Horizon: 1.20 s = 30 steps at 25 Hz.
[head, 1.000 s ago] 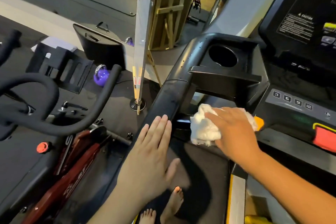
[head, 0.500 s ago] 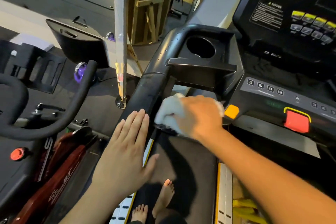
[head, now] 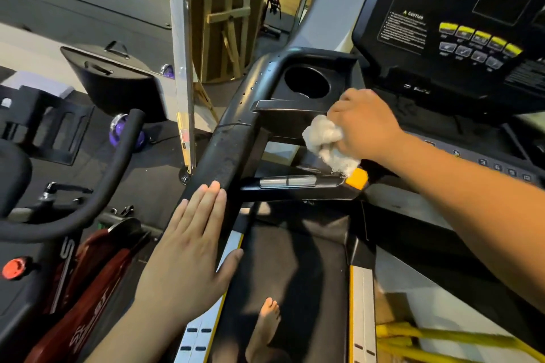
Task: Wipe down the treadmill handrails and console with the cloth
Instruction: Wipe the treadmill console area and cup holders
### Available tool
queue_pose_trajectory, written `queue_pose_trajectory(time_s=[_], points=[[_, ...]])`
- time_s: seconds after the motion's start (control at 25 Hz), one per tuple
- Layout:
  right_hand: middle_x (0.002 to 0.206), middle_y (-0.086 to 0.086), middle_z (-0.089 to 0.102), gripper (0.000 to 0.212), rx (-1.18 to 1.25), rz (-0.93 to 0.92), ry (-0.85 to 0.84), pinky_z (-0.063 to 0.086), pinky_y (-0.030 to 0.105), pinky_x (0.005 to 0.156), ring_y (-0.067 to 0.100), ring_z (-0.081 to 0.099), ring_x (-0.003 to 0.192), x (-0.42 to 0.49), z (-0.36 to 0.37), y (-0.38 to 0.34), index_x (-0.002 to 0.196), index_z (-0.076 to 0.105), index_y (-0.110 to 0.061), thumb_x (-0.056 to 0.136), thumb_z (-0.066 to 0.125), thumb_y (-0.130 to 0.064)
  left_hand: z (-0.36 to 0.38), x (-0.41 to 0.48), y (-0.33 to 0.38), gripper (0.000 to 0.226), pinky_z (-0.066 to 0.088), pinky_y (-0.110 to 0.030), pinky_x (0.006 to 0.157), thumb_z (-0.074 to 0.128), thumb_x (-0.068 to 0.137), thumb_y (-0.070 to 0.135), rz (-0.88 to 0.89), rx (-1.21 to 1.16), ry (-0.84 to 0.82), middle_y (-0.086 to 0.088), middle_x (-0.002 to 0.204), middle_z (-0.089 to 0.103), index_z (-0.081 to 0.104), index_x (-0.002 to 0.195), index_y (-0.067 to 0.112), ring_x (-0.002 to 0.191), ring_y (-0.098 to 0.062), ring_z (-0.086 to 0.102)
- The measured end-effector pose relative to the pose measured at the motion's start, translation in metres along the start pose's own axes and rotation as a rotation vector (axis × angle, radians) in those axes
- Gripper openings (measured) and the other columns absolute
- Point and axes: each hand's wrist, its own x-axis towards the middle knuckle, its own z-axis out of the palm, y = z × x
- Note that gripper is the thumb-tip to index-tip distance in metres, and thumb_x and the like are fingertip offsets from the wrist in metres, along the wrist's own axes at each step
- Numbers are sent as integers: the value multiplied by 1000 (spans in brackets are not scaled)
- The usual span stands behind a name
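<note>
1. right hand [head: 362,124] has the white cloth [head: 327,138] wadded up in curled fingers, pushed against the front of the tray under the cup holder [head: 306,82], just above the orange tab [head: 357,180]; bunching it like that probably gets more pressure into that corner
2. left hand [head: 188,247] is flat, fingers straight and together, holding nothing; its fingertips lie on the left handrail [head: 224,156]; my guess is it's bracing there for balance while the other arm reaches across
3. counts: 1 cloth; 2 hands; 1 handrail in view; 1 cup holder; 1 silver sensor bar [head: 287,181]; 1 bare foot [head: 267,321] on the belt [head: 295,259]; 4 number keys [head: 497,167] on the console [head: 442,9]
</note>
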Motion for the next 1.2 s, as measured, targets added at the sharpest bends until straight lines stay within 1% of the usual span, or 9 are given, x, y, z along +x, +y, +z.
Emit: queue_pose_trajectory(time_s=[0.08, 0.24, 0.32, 0.48, 0.68, 0.76, 0.84, 1.04, 1.2], points=[[85, -3, 65, 14, 155, 50, 15, 48, 40, 71, 28, 57, 85, -18, 5, -11, 80, 69, -21, 67, 65, -26, 0, 0, 1, 83, 14, -40, 120, 42, 88, 53, 0, -1, 6, -11, 161, 24, 29, 152, 2, 150, -25, 20], [112, -2, 68, 40, 517, 38, 246, 45, 40, 89, 26, 52, 108, -101, 20, -70, 101, 75, -17, 64, 63, -15, 1, 1, 3, 85, 20, -44, 118, 44, 86, 54, -3, 3, 19, -13, 160, 26, 31, 151, 0, 149, -28, 25], [106, -5, 67, 39, 417, -57, 183, 44, 35, 85, 24, 52, 103, -96, 20, -46, 100, 73, -26, 64, 60, -18, 2, 1, 2, 86, 19, -44, 118, 44, 87, 55, 2, 8, 11, -13, 161, 26, 30, 151, 1, 149, -28, 24], [74, -14, 46, 15, 335, 311, 109, 32, 28, 64, 27, 52, 80, -61, 3, 14, 78, 57, -33, 65, 50, -35, 1, 0, 4, 87, 21, -46, 117, 42, 87, 56, -6, 24, 3, -15, 161, 25, 30, 151, -1, 149, -29, 23], [91, 5, 68, 28, 696, 220, 243, 47, 34, 75, 35, 59, 89, -82, -2, -116, 91, 72, -12, 65, 63, -5, 1, 2, 11, 86, 25, -51, 114, 41, 87, 54, -16, 54, 2, -21, 158, 29, 32, 149, -5, 146, -35, 28], [99, 7, 66, 27, 1025, 144, 202, 45, 31, 82, 29, 59, 96, -68, -7, -170, 100, 68, -9, 73, 63, -6, 2, 1, 10, 85, 23, -50, 114, 44, 87, 54, -22, 47, -3, -21, 158, 29, 33, 149, -3, 146, -34, 29], [102, 11, 62, 26, 972, 97, 206, 35, 23, 79, 25, 55, 94, -40, -9, -186, 103, 64, -4, 78, 65, -2, 1, 1, 10, 84, 22, -49, 114, 46, 87, 54, -16, 36, 5, -20, 158, 29, 34, 149, -2, 147, -34, 28], [101, 5, 62, 18, 976, 749, 329, 36, 18, 70, 20, 59, 94, 43, -13, -108, 104, 60, -10, 89, 52, -5, -1, 2, 10, 85, 24, -49, 114, 42, 88, 54, -23, 45, -18, -19, 158, 28, 32, 149, -4, 148, -32, 26], [82, -10, 48, 18, 973, 490, 164, 33, 13, 58, 14, 52, 80, 18, -14, -172, 109, 59, -10, 99, 44, -12, -3, 1, 10, 85, 24, -50, 114, 40, 89, 54, -31, 9, -25, -18, 160, 26, 29, 151, -3, 149, -31, 23]])
